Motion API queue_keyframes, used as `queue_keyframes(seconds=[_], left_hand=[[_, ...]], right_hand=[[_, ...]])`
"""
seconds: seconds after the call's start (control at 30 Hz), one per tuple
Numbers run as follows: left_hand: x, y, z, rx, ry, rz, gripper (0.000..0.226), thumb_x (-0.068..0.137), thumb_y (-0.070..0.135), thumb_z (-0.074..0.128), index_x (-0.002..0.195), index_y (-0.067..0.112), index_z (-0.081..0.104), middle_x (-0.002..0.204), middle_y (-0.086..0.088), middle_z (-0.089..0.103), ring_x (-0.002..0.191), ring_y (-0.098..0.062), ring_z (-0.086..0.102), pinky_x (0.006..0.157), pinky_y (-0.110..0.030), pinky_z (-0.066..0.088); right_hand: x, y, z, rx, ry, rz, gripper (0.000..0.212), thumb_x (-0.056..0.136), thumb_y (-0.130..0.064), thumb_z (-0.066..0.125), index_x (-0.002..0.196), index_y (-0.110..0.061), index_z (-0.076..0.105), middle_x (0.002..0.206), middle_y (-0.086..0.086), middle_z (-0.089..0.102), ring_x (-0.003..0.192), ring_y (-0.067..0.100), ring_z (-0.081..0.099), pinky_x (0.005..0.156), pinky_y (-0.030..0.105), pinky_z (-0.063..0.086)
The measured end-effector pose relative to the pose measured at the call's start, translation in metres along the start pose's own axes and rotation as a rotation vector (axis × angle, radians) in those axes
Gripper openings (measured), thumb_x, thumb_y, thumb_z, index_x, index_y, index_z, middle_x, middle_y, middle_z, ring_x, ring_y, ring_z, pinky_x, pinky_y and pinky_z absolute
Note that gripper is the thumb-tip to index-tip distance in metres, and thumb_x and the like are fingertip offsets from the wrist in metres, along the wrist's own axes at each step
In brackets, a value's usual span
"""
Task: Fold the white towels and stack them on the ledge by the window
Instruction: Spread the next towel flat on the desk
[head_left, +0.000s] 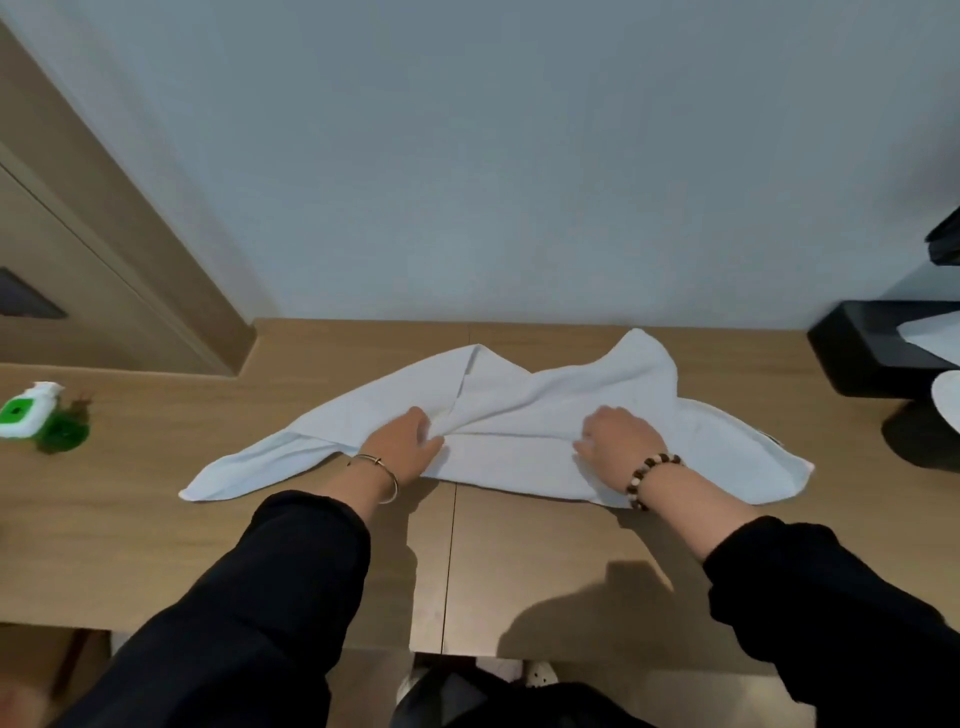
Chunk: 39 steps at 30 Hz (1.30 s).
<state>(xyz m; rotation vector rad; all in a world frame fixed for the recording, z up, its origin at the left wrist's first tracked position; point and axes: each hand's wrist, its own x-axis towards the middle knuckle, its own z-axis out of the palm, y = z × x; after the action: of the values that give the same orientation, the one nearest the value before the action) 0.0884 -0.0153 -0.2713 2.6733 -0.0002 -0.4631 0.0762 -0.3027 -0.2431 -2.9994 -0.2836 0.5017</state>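
A white towel (524, 410) lies rumpled and partly spread across the wooden ledge (156, 509), its far corners turned up toward the wall. My left hand (408, 441) sits on the towel's near left part and pinches a fold of cloth between thumb and fingers. My right hand (615, 436) is on the towel's near right part with fingers curled down into the fabric, gripping it. Both wrists wear bracelets and both arms are in black sleeves.
A green and white bottle (39, 418) stands at the ledge's left end. A black tray (878, 348) holding white items and a dark round object (919, 441) sit at the right end. A pale wall runs behind; a wooden panel (93, 249) stands at left.
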Motion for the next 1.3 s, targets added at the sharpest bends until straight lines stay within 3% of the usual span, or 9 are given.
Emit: queue_keyframes(seconds=[0.13, 0.4, 0.53, 0.63, 0.73, 0.83, 0.97, 1.07, 1.3], left_hand=[[-0.015, 0.002, 0.015, 0.188, 0.003, -0.049, 0.033, 0.086, 0.029, 0.058, 0.111, 0.012, 0.043, 0.097, -0.007, 0.059, 0.088, -0.029, 0.059, 0.07, -0.03, 0.041], [-0.017, -0.002, -0.024, 0.275, -0.19, -0.062, 0.02, 0.086, 0.014, 0.051, 0.092, 0.001, 0.065, 0.095, -0.018, 0.064, 0.09, -0.032, 0.059, 0.071, -0.033, 0.043], [0.004, -0.009, -0.097, -0.685, 0.457, -0.482, 0.028, 0.087, 0.001, 0.05, 0.061, 0.008, 0.057, 0.062, -0.008, 0.053, 0.058, -0.024, 0.053, 0.045, -0.019, 0.044], [0.024, -0.02, -0.131, -1.209, 0.789, -0.58, 0.029, 0.089, -0.004, 0.05, 0.114, 0.007, 0.061, 0.106, -0.009, 0.06, 0.09, -0.021, 0.061, 0.07, -0.009, 0.047], [0.019, -0.019, -0.116, -0.741, 0.642, -0.278, 0.062, 0.087, -0.003, 0.051, 0.144, 0.01, 0.031, 0.148, -0.007, 0.034, 0.135, -0.021, 0.034, 0.099, -0.012, 0.024], [0.008, -0.018, -0.065, -0.314, 0.294, 0.04, 0.047, 0.09, 0.008, 0.056, 0.136, 0.009, 0.046, 0.139, -0.01, 0.047, 0.13, -0.025, 0.04, 0.101, -0.02, 0.026], [-0.011, -0.03, -0.009, 0.166, -0.155, 0.205, 0.054, 0.088, 0.036, 0.058, 0.137, 0.021, 0.041, 0.127, -0.005, 0.05, 0.117, -0.025, 0.046, 0.094, -0.035, 0.039], [-0.019, -0.037, 0.009, 0.262, -0.157, 0.15, 0.052, 0.088, 0.027, 0.055, 0.136, 0.019, 0.037, 0.124, -0.006, 0.047, 0.112, -0.026, 0.047, 0.087, -0.035, 0.041], [-0.014, -0.057, -0.009, 0.187, -0.152, 0.135, 0.019, 0.086, 0.01, 0.05, 0.103, 0.017, 0.055, 0.112, -0.006, 0.059, 0.097, -0.026, 0.055, 0.075, -0.029, 0.04]], right_hand=[[0.011, -0.043, 0.026, 0.107, -0.139, -0.082, 0.056, 0.093, -0.038, 0.047, 0.143, -0.018, 0.028, 0.138, 0.006, 0.037, 0.122, 0.026, 0.039, 0.095, 0.039, 0.041], [0.004, -0.058, 0.028, -0.168, -0.262, -0.085, 0.015, 0.085, -0.009, 0.04, 0.091, -0.022, 0.036, 0.106, 0.004, 0.054, 0.1, 0.025, 0.051, 0.08, 0.032, 0.036], [0.005, -0.056, 0.006, -0.243, -0.334, 0.026, 0.012, 0.087, -0.011, 0.041, 0.078, -0.016, 0.048, 0.076, -0.001, 0.051, 0.068, 0.018, 0.052, 0.064, 0.029, 0.043], [0.01, -0.062, -0.002, -0.121, -0.195, 0.132, 0.007, 0.089, -0.015, 0.041, 0.086, -0.018, 0.046, 0.085, -0.001, 0.051, 0.07, 0.018, 0.048, 0.062, 0.029, 0.041], [0.014, -0.074, -0.002, -0.004, 0.009, 0.164, 0.016, 0.09, -0.012, 0.04, 0.103, -0.015, 0.048, 0.103, 0.004, 0.049, 0.086, 0.022, 0.049, 0.064, 0.03, 0.037], [0.019, -0.086, 0.002, 0.077, 0.17, 0.074, 0.045, 0.086, -0.002, 0.043, 0.129, -0.013, 0.044, 0.134, 0.009, 0.042, 0.116, 0.027, 0.043, 0.085, 0.033, 0.04], [0.032, -0.095, 0.013, -0.062, 0.049, -0.142, 0.072, 0.082, 0.004, 0.041, 0.147, -0.023, 0.024, 0.158, 0.004, 0.01, 0.143, 0.026, 0.012, 0.115, 0.042, 0.013], [0.042, -0.101, 0.025, -0.107, -0.088, -0.184, 0.079, 0.079, 0.002, 0.039, 0.148, -0.028, 0.015, 0.157, 0.002, 0.016, 0.144, 0.026, 0.008, 0.115, 0.047, 0.0], [0.048, -0.109, 0.022, -0.401, -0.144, -0.305, 0.044, 0.083, -0.011, 0.051, 0.123, -0.029, 0.055, 0.121, 0.003, 0.046, 0.112, 0.024, 0.039, 0.1, 0.035, 0.025]])
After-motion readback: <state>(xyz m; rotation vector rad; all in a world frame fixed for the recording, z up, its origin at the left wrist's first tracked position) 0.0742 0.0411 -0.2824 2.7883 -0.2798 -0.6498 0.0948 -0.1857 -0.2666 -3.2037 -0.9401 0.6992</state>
